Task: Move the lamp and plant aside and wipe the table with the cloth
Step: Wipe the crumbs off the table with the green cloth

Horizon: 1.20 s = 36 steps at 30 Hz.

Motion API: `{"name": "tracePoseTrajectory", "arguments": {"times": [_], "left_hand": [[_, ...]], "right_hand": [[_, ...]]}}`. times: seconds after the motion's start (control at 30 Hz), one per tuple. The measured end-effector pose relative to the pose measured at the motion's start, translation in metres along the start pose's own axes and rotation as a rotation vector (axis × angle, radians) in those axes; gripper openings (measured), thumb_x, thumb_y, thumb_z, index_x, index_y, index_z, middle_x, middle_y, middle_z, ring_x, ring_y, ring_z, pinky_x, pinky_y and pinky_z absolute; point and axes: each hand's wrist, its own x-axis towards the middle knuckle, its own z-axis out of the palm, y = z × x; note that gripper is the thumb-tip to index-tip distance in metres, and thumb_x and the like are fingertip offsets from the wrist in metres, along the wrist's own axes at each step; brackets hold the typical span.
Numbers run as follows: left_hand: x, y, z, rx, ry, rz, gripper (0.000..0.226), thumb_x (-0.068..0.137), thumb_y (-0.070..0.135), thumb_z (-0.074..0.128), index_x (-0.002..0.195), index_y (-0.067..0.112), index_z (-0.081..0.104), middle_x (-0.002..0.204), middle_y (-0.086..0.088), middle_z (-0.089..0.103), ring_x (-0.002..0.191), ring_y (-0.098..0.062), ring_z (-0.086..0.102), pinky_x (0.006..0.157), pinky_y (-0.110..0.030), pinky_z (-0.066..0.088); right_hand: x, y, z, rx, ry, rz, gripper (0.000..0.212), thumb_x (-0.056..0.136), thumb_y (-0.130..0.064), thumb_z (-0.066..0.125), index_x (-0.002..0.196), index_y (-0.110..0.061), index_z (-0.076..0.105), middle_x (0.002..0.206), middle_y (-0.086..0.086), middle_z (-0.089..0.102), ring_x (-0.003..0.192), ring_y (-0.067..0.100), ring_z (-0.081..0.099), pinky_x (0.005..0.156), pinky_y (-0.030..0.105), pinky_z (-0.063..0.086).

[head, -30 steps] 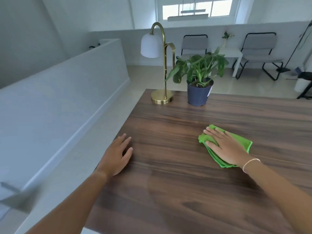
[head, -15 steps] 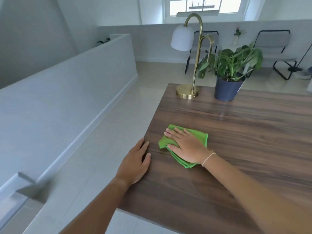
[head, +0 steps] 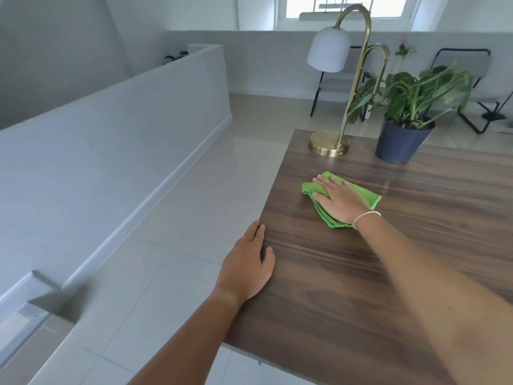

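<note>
Two hands are laid on the wooden table (head: 388,273). Nearest, the left hand (head: 245,269) is rested flat and empty on the table's left edge. Beyond it and to its right, the folded green cloth (head: 363,194) is pressed down under the flat, spread right hand (head: 340,201). Past that hand, the brass lamp (head: 330,143) and potted plant (head: 402,140) are stood side by side at the far edge.

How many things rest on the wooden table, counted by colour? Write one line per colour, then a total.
Green: 1, the cloth under the right hand
Brass with white shade: 1, the lamp
Dark blue pot: 1, the plant
Bare hands on the table: 2, with the left hand at its edge
Total: 5
</note>
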Motion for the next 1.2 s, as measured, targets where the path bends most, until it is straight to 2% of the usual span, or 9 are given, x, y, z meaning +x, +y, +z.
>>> {"name": "tracePoseTrajectory", "arguments": {"times": [0.17,0.23,0.33,0.47,0.6,0.77,0.93,1.07,1.2], "left_hand": [[-0.001,-0.001,0.0,-0.018,0.014,-0.011,0.053,0.095,0.033,0.035,0.146,0.02,0.024,0.156,0.012,0.015,0.14,-0.008,0.022,0.104,-0.016,0.016],[-0.002,0.001,-0.001,-0.014,0.022,-0.03,0.052,0.096,0.03,0.034,0.145,0.019,0.025,0.156,0.01,0.018,0.14,-0.009,0.023,0.107,-0.019,0.019],[-0.003,0.003,-0.003,-0.006,0.027,-0.06,0.051,0.096,0.03,0.033,0.145,0.019,0.025,0.156,0.008,0.021,0.14,-0.011,0.025,0.109,-0.024,0.023],[-0.002,0.004,-0.003,-0.001,0.031,-0.064,0.052,0.095,0.029,0.033,0.145,0.019,0.025,0.155,0.008,0.024,0.138,-0.013,0.029,0.107,-0.027,0.028],[-0.001,0.001,0.0,-0.004,0.031,-0.067,0.052,0.095,0.031,0.032,0.145,0.021,0.024,0.154,0.009,0.025,0.136,-0.012,0.03,0.106,-0.026,0.028],[-0.001,-0.002,-0.002,-0.036,0.028,-0.085,0.049,0.096,0.026,0.03,0.144,0.02,0.027,0.152,0.006,0.03,0.135,-0.014,0.032,0.108,-0.027,0.026],[-0.014,-0.005,-0.008,-0.057,0.002,-0.13,0.048,0.097,0.025,0.03,0.144,0.017,0.028,0.147,-0.002,0.039,0.133,-0.019,0.037,0.105,-0.029,0.028],[-0.022,-0.002,-0.01,-0.044,-0.055,-0.128,0.05,0.098,0.027,0.028,0.146,0.014,0.021,0.145,-0.009,0.04,0.131,-0.024,0.039,0.105,-0.033,0.03],[-0.022,-0.002,-0.011,-0.067,-0.075,-0.117,0.05,0.098,0.027,0.027,0.146,0.013,0.02,0.147,-0.01,0.038,0.133,-0.024,0.037,0.107,-0.032,0.027]], "right_hand": [[-0.008,-0.056,0.016,-0.008,-0.011,-0.262,0.055,0.098,-0.049,0.02,0.149,-0.029,0.017,0.158,-0.011,0.009,0.146,0.013,0.003,0.117,0.034,-0.002],[-0.029,-0.054,0.021,0.008,0.0,-0.38,0.054,0.098,-0.05,0.022,0.148,-0.032,0.018,0.155,-0.018,0.008,0.143,0.004,0.001,0.114,0.028,-0.005],[-0.051,-0.028,0.019,0.049,-0.02,-0.429,0.052,0.097,-0.05,0.025,0.147,-0.036,0.019,0.149,-0.026,0.006,0.138,-0.004,-0.001,0.113,0.022,-0.007],[-0.028,-0.009,0.006,0.043,-0.017,-0.279,0.05,0.099,-0.045,0.026,0.147,-0.032,0.022,0.157,-0.015,0.014,0.145,0.007,0.005,0.116,0.029,-0.002],[0.01,-0.043,0.008,-0.005,-0.032,-0.135,0.054,0.1,-0.044,0.021,0.15,-0.026,0.015,0.16,-0.009,0.008,0.147,0.014,0.003,0.119,0.037,0.0],[-0.008,-0.078,0.018,0.01,-0.05,-0.265,0.053,0.1,-0.045,0.022,0.149,-0.027,0.016,0.159,-0.011,0.01,0.147,0.013,0.003,0.118,0.033,-0.001],[-0.08,-0.032,0.021,0.058,-0.029,-0.335,0.052,0.098,-0.045,0.028,0.148,-0.032,0.019,0.157,-0.017,0.011,0.145,0.006,0.003,0.116,0.027,-0.005],[-0.116,0.023,0.005,0.05,-0.01,-0.032,0.052,0.099,-0.045,0.028,0.148,-0.032,0.018,0.159,-0.014,0.011,0.147,0.009,0.004,0.117,0.031,-0.002],[-0.115,-0.007,0.009,0.02,-0.001,0.142,0.056,0.099,-0.047,0.022,0.15,-0.028,0.012,0.16,-0.011,0.005,0.148,0.015,0.001,0.118,0.037,-0.001]]}}
